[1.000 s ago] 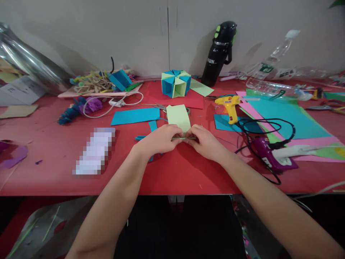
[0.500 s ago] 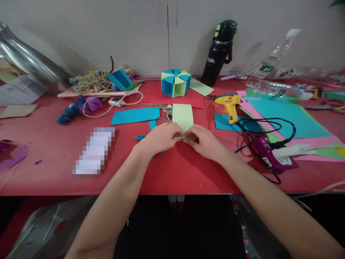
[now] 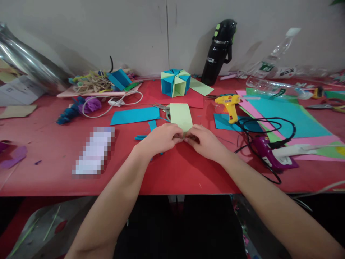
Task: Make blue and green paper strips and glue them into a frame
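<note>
A strip of pale green paper stands away from me, its near edge pinched between both hands. My left hand grips that edge from the left, fingers closed. From the right, my right hand pinches the same edge, its fingertips almost meeting the left ones. The fold or roll at the fingertips is mostly hidden. Scissors lie partly behind the green paper. By my left hand are a blue paper sheet and small blue paper rolls.
A blue and green folded paper ring stands at the back. To the right lie a yellow glue gun, its looping black cable, a purple device and stacked coloured paper. A blurred phone lies left; a black bottle leans against the wall.
The green paper has shifted slightly left and leans a little differently. My fingertips have moved a touch along its near edge, still pinching it.
</note>
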`<state>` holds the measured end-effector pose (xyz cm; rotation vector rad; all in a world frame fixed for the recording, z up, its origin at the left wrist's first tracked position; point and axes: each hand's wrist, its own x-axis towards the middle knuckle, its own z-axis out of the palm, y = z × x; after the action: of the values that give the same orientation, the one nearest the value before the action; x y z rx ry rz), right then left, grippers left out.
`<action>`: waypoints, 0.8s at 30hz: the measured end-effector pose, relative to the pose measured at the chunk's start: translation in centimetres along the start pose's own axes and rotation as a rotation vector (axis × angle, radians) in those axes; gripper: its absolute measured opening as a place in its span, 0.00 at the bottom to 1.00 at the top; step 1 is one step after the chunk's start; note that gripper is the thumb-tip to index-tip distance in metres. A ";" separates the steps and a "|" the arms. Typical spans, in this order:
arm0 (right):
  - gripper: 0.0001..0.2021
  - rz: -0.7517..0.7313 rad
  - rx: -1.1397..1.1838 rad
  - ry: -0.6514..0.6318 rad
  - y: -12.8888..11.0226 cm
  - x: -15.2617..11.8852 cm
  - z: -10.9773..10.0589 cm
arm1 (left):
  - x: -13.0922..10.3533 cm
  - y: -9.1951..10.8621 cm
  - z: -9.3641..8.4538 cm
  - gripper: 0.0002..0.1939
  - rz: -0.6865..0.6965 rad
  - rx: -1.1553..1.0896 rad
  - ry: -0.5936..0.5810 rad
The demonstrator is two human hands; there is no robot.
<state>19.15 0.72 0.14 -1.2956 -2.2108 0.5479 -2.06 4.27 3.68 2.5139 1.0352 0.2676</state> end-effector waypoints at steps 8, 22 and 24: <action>0.02 -0.019 0.002 -0.010 0.0 0.0 0.1 | 0.0 -0.2 0.0 0.07 -0.001 -0.058 -0.019; 0.05 -0.096 -0.177 -0.025 -0.3 -0.2 0.0 | -0.1 0.5 0.0 0.11 0.029 0.098 -0.021; 0.05 -0.094 -0.184 -0.033 -0.3 -0.1 -0.1 | -0.2 0.8 -0.1 0.11 0.021 0.134 -0.021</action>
<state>19.08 0.46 0.36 -1.2720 -2.3822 0.3393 -1.74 3.66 4.06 2.6419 1.0517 0.1832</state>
